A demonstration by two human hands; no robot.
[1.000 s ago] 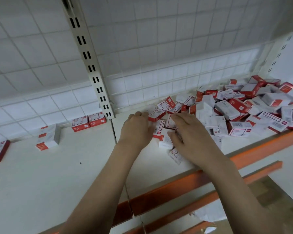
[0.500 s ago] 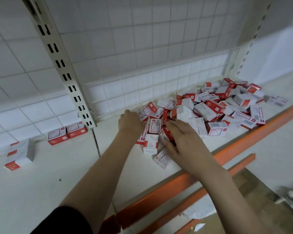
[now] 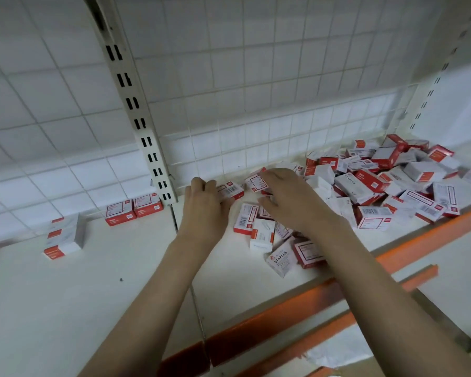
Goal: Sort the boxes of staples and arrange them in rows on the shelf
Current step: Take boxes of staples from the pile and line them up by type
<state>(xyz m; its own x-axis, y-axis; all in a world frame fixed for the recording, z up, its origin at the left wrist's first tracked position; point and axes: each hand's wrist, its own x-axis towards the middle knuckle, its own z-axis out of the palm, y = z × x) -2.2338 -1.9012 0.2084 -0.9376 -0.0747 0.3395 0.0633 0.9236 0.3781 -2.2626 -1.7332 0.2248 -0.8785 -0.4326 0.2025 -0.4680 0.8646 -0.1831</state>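
The white shelf (image 3: pixel 65 308) is carrying everything, and its back edge is sitting against the grid-panel wall (image 3: pixel 229 77). Compared with a second ago, the camera is swinging, so the big heap of staple boxes (image 3: pixel 386 183) is now sitting further toward the right end of the shelf board, spilling from the back edge almost to the orange front rail (image 3: pixel 297 303). The heap itself is looking much as it did; no row is forming there yet.

The sorted boxes are staying put left of the slotted upright (image 3: pixel 144 137): a red-sided pair (image 3: pixel 133 209) is standing at the back edge, and a white stack (image 3: pixel 64 236) is standing further left.

What is changing is the hands. Half a second ago both were pressing into the near fringe of the heap; now the left hand (image 3: pixel 204 210) is reaching to the back edge, its fingers curling round a barcode-faced box (image 3: pixel 230 190) just right of the upright. The right hand (image 3: pixel 291 202) is spreading over loose boxes at the heap's left fringe, fingers bent and slightly apart; whether it is actually gripping one I cannot tell.

My reading is that a single box is being separated out, probably bound for the pair beyond the upright. Most of the sorting is still waiting.
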